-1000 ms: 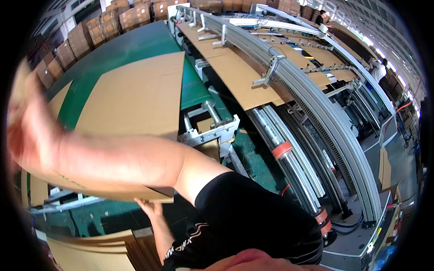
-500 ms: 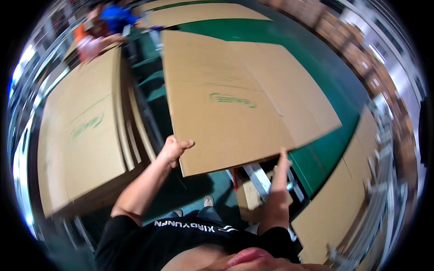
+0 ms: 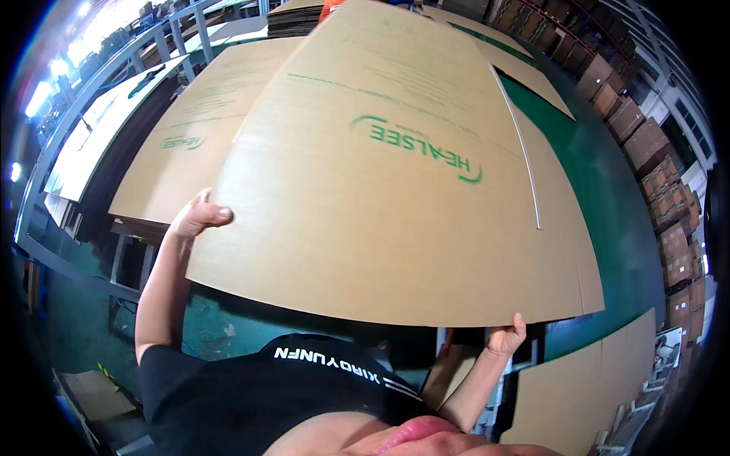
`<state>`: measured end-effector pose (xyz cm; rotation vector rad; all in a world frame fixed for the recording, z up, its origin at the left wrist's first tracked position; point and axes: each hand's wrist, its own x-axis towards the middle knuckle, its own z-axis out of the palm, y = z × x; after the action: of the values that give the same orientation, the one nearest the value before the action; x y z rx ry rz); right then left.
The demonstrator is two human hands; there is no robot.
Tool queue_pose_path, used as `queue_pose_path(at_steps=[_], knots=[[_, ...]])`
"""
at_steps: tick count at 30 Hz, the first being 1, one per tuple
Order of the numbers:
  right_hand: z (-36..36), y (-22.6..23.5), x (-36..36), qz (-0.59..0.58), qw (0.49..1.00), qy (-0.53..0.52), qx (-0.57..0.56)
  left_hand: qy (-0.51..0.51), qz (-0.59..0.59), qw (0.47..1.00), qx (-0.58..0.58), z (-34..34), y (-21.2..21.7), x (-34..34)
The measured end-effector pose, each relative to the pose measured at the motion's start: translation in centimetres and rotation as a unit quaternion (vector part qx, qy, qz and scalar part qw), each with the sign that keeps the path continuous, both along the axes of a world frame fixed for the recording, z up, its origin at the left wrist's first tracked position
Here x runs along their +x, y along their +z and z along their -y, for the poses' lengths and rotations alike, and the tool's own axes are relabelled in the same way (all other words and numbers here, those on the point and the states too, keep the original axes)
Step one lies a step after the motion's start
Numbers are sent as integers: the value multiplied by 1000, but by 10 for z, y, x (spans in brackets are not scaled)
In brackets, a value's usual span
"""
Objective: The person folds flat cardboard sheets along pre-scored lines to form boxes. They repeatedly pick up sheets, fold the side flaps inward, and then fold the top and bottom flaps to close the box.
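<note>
A large flat brown cardboard sheet (image 3: 342, 228) with green print is raised in front of me, spreading across the middle of the view. Its left edge is gripped by my left hand (image 3: 201, 216), with the thumb on top and the fingers out of sight behind. At the near edge, toward the right, my right hand (image 3: 506, 338) holds the sheet from below with the thumb up. A thin white line (image 3: 525, 167) runs along the sheet's right part. Past the left edge lies a stack of similar printed cardboard (image 3: 198, 114), partly covered by the raised sheet.
A green work surface (image 3: 623, 220) extends on the right, with another cardboard sheet (image 3: 585, 380) at lower right. Piled cartons (image 3: 669, 220) line the far right. A metal rail frame (image 3: 46, 228) and a white panel (image 3: 106, 129) stand left. Someone in orange (image 3: 330, 9) is mostly hidden at the top.
The held sheet has come nearer and further left, and now hides part of the left stack. Both my hands have shifted with it, spreading wider apart. The view has turned left.
</note>
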<state>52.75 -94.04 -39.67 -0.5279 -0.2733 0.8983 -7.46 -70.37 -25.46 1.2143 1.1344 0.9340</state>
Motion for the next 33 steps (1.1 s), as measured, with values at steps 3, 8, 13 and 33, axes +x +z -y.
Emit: queue_pose_path(at_steps=[3,8,13,33], knots=[[-26,-7,-129,71,997,-8,-35,24,146,988,52,6,-1,-90],[-60,23,-379,113,975,174,-82,-2,6,1000,-13,-30,-14,-353],[-126,20,-496,218,881,414,-72,151,-703,590,367,-27,14,-361],[-82,12,1,29,958,-233,-164,-317,-365,765,426,-38,-74,-97]])
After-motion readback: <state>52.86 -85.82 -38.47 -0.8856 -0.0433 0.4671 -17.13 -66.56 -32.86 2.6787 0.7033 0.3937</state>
